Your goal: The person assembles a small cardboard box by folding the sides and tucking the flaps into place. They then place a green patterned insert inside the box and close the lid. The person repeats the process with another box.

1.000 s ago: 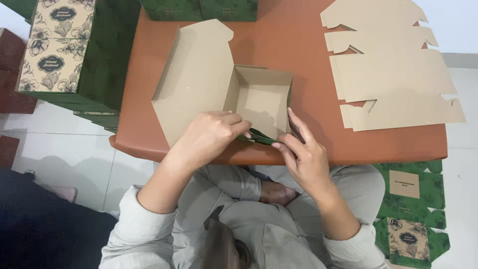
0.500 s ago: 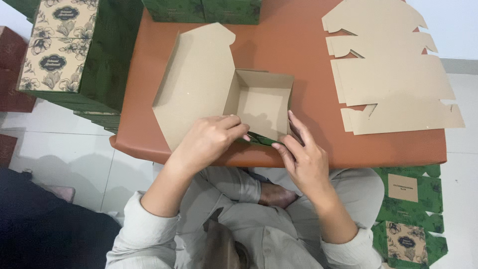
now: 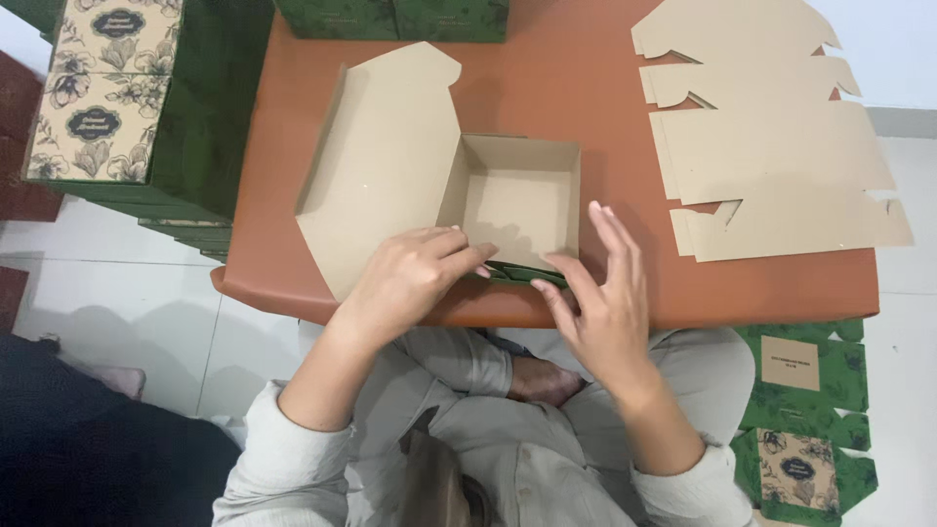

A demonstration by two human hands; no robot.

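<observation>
Right hand lifting off the half-folded brown cardboard box (image 3: 512,200) at the table's (image 3: 586,78) near edge
Left hand (image 3: 410,273) is pinching the green front flap (image 3: 522,273); right hand (image 3: 605,303) is now spreading open, fingers just leaving it

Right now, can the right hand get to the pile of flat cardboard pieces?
Probably yes. The right hand is open beside the half-folded box, and only bare brown table lies between it and the flat cardboard pieces.

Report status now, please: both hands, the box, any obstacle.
Left hand pressing the near flap of the cardboard box. Right hand open, fingertips at that flap. Flat blanks lie apart, right; nothing blocking.
</observation>
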